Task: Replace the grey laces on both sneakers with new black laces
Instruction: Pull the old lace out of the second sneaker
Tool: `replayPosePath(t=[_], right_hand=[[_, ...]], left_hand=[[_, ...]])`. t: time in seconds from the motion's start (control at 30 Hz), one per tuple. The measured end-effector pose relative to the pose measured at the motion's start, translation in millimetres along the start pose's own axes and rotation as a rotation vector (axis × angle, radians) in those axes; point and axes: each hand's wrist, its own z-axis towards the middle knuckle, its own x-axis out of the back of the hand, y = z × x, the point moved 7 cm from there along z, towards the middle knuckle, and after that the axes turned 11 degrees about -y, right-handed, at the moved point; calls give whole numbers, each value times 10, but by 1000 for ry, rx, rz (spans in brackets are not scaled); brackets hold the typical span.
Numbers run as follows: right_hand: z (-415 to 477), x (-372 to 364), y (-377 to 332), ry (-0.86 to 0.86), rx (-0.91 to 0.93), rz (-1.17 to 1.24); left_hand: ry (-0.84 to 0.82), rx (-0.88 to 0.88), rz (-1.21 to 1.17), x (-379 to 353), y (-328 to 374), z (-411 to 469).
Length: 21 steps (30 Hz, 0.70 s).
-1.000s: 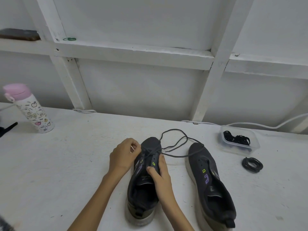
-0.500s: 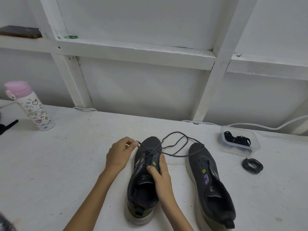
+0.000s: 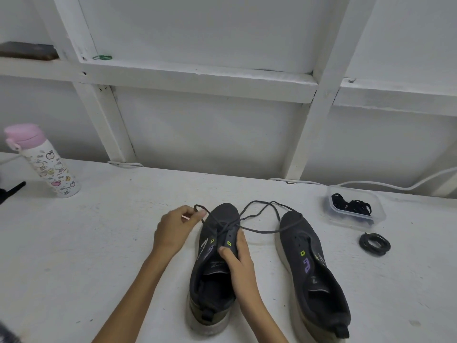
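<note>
- A person's two bare arms reached in from the lower edge over a white surface, where a pair of dark grey sneakers lay side by side, toes pointing away.
- The right hand gripped the held sneaker, fingers curled over its right eyelet strip and thumb pressed beside the tongue.
- The left hand, just left of the held sneaker's toe, was closed in a pinch on a strand of the grey lace.
- The grey lace was threaded only through the eyelets nearest the held sneaker's toe. From there it looped loosely beyond the toe, and one strand draped to the right across the toe of the second sneaker.
- The second sneaker lay just right of the held sneaker, with no lace through its eyelets.
- Farther right of the held sneaker sat a clear plastic box holding tangled black laces.
- A coiled black lace lay on the surface in front of the box.
- Well to the left of the held sneaker stood a white patterned bottle with a pink cap.
- A white cable ran along the wall behind the box.
</note>
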Motion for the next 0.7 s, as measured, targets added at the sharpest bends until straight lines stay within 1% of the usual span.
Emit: replayPosePath(t=[0.07, 0.1, 0.13, 0.2, 0.3, 0.33, 0.37, 0.4, 0.53, 0.57, 0.63, 0.7], right_hand=[[5, -4, -1, 2, 0, -3], [4, -8, -4, 1, -1, -5], [2, -13, -1, 0, -1, -6], [-1, -12, 7, 1, 3, -6], [-8, -5, 13, -2, -1, 1], [-9, -2, 13, -3, -1, 3], [-6, -1, 17, -3, -2, 1], [-6, -2, 16, -3, -1, 1], [0, -1, -3, 2, 8, -1], [1, 2, -10, 3, 10, -2], [0, 2, -10, 3, 14, -4], [0, 3, -3, 9, 15, -3]], left_hand=[[-158, 13, 22, -218, -54, -48], [-201, 7, 32, -299, -67, -68], [-205, -5, 48, -334, -69, -66], [-128, -19, 60, -263, -40, -31], [152, -33, -61, 96, 15, 5], [212, -35, -97, 198, 25, 8], [230, -34, -112, 251, 27, 15], [197, -26, -110, 244, 21, 29], [-146, 22, -8, -185, -37, -38], [-191, 15, 15, -293, -57, -59], [-162, -12, 36, -342, -54, -60], [-26, -9, 15, -204, -32, -31]])
